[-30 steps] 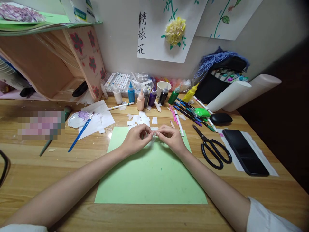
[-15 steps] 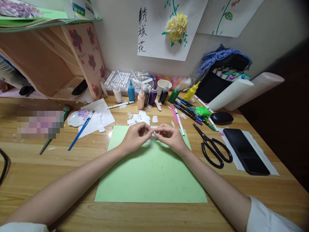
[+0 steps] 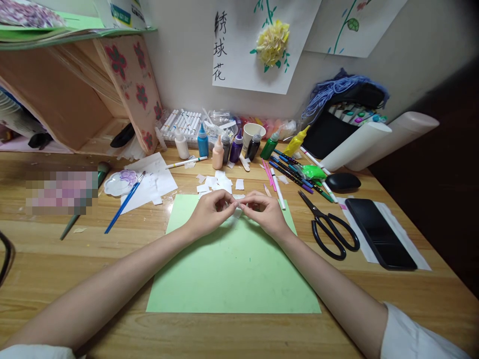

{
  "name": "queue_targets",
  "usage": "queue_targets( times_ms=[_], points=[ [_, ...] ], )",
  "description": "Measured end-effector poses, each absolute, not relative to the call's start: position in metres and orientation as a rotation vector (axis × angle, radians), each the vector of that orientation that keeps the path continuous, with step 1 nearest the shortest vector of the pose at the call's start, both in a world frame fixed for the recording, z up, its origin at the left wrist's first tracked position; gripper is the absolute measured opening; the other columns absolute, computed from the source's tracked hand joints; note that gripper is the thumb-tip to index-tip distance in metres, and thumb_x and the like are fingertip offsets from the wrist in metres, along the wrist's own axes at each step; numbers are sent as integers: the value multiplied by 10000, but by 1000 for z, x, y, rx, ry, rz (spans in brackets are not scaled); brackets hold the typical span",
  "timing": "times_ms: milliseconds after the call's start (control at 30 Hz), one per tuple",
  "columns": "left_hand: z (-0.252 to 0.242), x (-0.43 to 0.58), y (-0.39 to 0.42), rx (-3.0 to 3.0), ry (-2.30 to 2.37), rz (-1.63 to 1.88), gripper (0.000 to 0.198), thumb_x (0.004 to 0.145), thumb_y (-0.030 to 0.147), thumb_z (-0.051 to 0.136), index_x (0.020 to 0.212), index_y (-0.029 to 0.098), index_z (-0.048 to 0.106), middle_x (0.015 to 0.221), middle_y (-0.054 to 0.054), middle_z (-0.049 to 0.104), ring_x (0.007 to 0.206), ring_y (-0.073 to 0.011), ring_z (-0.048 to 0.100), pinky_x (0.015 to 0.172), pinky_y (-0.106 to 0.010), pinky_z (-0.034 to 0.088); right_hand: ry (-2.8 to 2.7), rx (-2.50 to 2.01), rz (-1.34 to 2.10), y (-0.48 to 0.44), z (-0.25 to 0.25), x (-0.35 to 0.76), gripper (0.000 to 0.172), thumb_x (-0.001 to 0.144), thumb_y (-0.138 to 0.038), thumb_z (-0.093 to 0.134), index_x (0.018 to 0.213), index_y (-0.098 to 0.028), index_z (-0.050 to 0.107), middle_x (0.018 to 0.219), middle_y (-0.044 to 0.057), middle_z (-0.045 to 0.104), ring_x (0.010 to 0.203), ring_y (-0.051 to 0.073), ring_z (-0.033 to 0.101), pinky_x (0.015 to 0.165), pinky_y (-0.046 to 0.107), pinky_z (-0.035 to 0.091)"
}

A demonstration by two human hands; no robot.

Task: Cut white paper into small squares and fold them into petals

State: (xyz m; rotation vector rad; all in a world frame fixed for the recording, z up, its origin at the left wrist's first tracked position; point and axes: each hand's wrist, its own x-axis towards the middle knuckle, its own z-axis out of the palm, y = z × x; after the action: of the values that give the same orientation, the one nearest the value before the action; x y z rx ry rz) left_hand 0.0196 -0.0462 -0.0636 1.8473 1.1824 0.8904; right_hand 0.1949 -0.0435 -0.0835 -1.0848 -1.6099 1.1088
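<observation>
My left hand point(image 3: 211, 213) and my right hand point(image 3: 266, 213) meet fingertip to fingertip above the far edge of a light green sheet of paper point(image 3: 232, 274). Both are closed in a pinch on one small white piece of paper point(image 3: 237, 211), mostly hidden by the fingers. Just beyond the hands lie several small cut pieces of white paper point(image 3: 217, 181) on the wooden table. A white marker point(image 3: 278, 188) and a short pinkish stick point(image 3: 267, 190) are close to my right hand.
Black-handled scissors point(image 3: 329, 227) and a phone point(image 3: 379, 233) lie at the right. Paint bottles point(image 3: 202, 141) stand in a row behind, with a paper cup point(image 3: 254, 132). At the left are a paintbrush point(image 3: 125, 202) and a small palette point(image 3: 114, 184). A black mouse point(image 3: 343, 181) sits beside scattered pens point(image 3: 290, 173).
The fingers have shifted very slightly around the small white paper piece. Both arms and the things on the table stay practically where they were.
</observation>
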Motion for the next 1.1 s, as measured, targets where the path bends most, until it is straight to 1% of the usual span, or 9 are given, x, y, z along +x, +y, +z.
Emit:
queue_targets(
  times_ms=[300,367,467,567,733,867,1000,1100],
  points=[
    [-61,23,-50,1931,1221,869,250,793,405,569,772,156,568,679,7,571,572,-97,467,551,-223,377,-1648,-1107,941,-48,-79,193,143,741,-319,671,707,-181,665,709,19,573,616,119,496,527,252,393],
    [-61,23,-49,1951,1217,858,227,814,378,541,758,159,559,691,4,575,588,-101,472,562,-224,374,-1669,-1105,896,-49,-78,192,145,749,-320,664,696,-186,653,708,19,566,608,119,487,527,255,396],
    [-61,22,-48,1948,1201,867,175,847,294,483,757,161,552,719,-1,576,623,-105,481,581,-223,372,-1667,-1115,875,-50,-79,191,139,757,-316,654,699,-190,638,724,23,568,612,123,491,526,258,404],
    [-62,21,-48,1919,1221,884,154,848,255,456,758,164,543,719,1,560,638,-111,486,591,-229,375,-1626,-1147,864,-48,-81,192,143,756,-325,652,707,-193,623,743,25,572,636,129,507,544,261,413],
    [-62,19,-47,1918,1293,909,109,784,197,440,678,179,460,676,11,517,645,-127,477,622,-252,379,-1471,-1213,905,-43,-82,193,191,764,-354,633,698,-182,584,691,8,543,619,122,492,549,251,400],
    [-62,18,-46,2005,1348,882,113,720,156,412,610,183,408,657,1,493,654,-147,461,650,-285,376,-1417,-1236,901,-42,-81,193,189,764,-355,625,716,-181,570,687,0,536,613,121,484,563,251,400],
    [-62,19,-49,2257,1470,757,111,695,163,456,587,177,439,711,-29,531,736,-186,469,689,-338,352,-1509,-1225,813,-46,-78,193,140,789,-314,601,737,-190,564,735,10,536,618,123,472,584,264,405],
    [-62,18,-49,2378,1586,739,82,732,216,502,658,181,498,791,-49,550,799,-213,473,707,-355,344,-1710,-1165,754,-50,-74,192,80,757,-276,643,769,-205,609,802,28,559,706,149,505,655,288,424]
  ],
)
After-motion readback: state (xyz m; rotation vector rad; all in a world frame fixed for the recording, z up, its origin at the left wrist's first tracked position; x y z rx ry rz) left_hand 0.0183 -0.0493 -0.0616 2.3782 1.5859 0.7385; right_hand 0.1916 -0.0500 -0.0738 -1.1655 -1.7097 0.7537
